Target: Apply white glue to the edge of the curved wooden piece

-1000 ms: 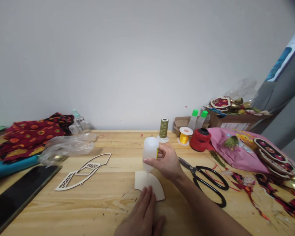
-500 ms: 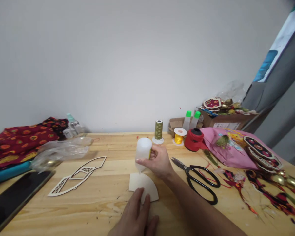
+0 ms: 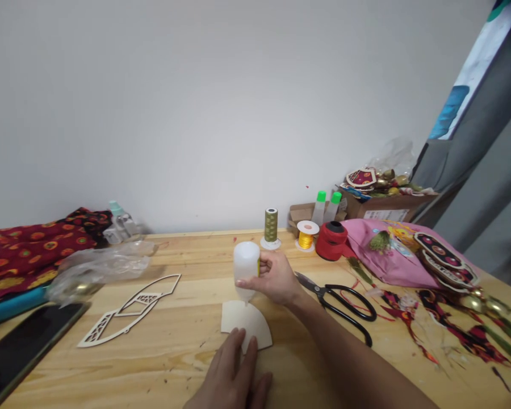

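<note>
My right hand [image 3: 276,277] is wrapped round a white squeeze bottle [image 3: 246,263], held upside down with its tip touching a pale fan-shaped wooden piece [image 3: 246,322] on the wooden table [image 3: 179,352]. My left hand [image 3: 232,378] lies flat with fingers stretched out, its fingertips pressing the near edge of that piece.
A cut-out wooden frame [image 3: 128,308] lies to the left, beside a clear plastic bag [image 3: 97,267], patterned red fabric [image 3: 29,250] and a dark flat panel [image 3: 21,346]. Black scissors [image 3: 344,307], thread spools [image 3: 271,226], a red spool [image 3: 332,241], pink cloth [image 3: 400,255] and cardboard boxes [image 3: 387,204] crowd the right.
The view has drifted right, so everything sits slightly further left. The bottle tip stays on the wooden piece and my left hand still presses it.
</note>
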